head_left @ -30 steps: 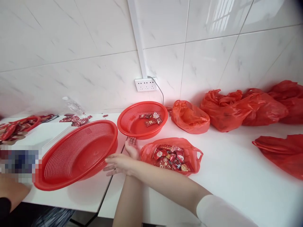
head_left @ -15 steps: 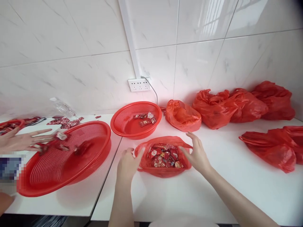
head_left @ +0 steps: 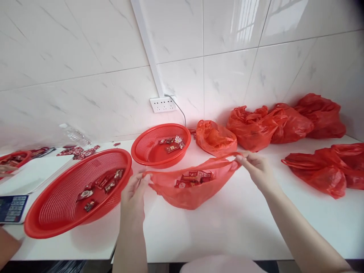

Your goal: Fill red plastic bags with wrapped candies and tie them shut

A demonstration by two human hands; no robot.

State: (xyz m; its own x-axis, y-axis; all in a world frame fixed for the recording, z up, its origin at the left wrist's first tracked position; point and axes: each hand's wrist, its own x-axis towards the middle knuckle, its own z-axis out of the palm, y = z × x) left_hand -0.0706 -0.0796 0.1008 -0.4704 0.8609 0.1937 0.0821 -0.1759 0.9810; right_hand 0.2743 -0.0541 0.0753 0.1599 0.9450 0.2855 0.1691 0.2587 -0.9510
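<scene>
A red bag (head_left: 193, 197) of small wrapped packets (head_left: 196, 178) is stretched between the left hand (head_left: 133, 192) and the right hand (head_left: 257, 167), its edges pinched in closed fingers; whether its base is lifted off the desk (head_left: 241, 235) cannot well be told. Left of the left hand, a large basket (head_left: 59, 199) is placed; beyond the right hand, other red bags (head_left: 250, 131) are set.

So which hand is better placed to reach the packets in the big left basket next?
Probably the left hand: it is closer to the big basket, though it would first release the open bag; the right hand holds that bag's farther side.
</scene>
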